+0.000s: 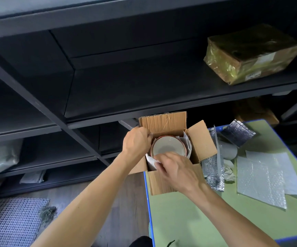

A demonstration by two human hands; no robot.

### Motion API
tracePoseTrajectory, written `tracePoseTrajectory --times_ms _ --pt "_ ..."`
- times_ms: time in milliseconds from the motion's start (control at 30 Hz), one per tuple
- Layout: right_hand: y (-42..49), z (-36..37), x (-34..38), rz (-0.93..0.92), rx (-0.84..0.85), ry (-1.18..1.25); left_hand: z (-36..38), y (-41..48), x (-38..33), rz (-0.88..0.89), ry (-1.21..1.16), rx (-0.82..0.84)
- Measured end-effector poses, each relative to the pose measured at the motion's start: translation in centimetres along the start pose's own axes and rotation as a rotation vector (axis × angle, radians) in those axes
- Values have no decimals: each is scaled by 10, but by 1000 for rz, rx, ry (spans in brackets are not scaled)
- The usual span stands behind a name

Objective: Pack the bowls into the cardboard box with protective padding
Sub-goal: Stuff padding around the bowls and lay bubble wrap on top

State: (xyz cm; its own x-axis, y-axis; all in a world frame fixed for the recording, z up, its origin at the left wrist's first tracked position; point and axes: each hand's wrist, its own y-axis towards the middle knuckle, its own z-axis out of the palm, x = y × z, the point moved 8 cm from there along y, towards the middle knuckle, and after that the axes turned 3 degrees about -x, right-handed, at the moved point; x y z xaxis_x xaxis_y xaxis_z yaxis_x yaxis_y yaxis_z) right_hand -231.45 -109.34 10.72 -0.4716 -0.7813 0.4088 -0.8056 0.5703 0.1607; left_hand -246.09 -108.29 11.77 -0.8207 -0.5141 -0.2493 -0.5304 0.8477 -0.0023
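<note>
Bowl [169, 148] in box [163, 184] (padding [187, 143] around), bubble wrap [261, 182] right.

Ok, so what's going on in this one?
A person is packing a bowl into an open cardboard box at the corner of a green table. White padding surrounds the bowl. The left hand curls over the box's left side beside the bowl; what it grips is hidden. The right hand seems to pinch the padding at the near edge. Bubble wrap lies to the right.
</note>
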Motion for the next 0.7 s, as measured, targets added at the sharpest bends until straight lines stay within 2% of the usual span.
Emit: tracePoseTrajectory --times_ms 100,267,467,700 --pt "-1 1 3 -8 11 13 -6 3 2 30 -54 -36" --pt "2 15 0 27 73 -88 5 -8 -6 92 -65 74" --pt "0 2 2 52 7 -37 -17 -9 -5 49 -164 -43" --pt "0 13 -6 64 122 -113 -22 -10 -2 -18 -157 -13"
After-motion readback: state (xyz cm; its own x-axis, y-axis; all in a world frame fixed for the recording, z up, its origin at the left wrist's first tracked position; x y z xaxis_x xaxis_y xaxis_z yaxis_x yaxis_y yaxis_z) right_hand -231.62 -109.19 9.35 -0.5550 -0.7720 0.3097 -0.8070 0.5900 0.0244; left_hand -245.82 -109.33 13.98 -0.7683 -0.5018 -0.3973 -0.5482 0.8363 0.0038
